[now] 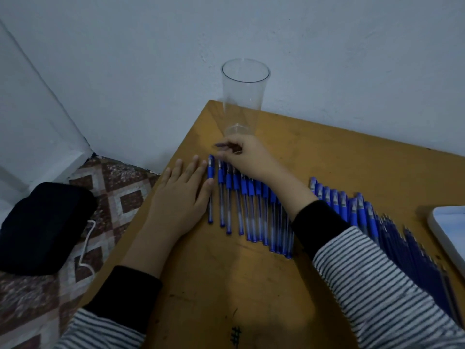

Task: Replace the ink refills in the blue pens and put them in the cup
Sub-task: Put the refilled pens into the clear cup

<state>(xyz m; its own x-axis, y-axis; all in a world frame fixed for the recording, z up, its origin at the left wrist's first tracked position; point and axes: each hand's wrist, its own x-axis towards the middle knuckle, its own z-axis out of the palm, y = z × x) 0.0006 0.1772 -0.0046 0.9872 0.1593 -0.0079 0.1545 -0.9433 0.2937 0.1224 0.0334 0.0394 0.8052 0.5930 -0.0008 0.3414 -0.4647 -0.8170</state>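
A row of blue-capped ballpoint pens with clear plastic barrels (241, 205) lies side by side on the scuffed yellow-brown wooden table (327, 152). The left hand (181, 195) rests flat beside them, its fingers (195, 167) straight and slightly spread, holding nothing. Its thumb touches the leftmost pen (210, 172).

The right hand (249, 159) hovers over the cap ends, its fingers (234, 147) bent inward and blurred. Whether they pinch anything cannot be told.

Just behind that hand a tall clear plastic cup (245, 96) stands upright near the table's far corner. To the right lie a second row of blue-capped pens (347, 207) and thin dark-blue refills (415, 253), then a white rounded tray (450, 230) at the edge.

A black soft pouch (42, 227) lies on the patterned brown-and-white floor (120, 192).
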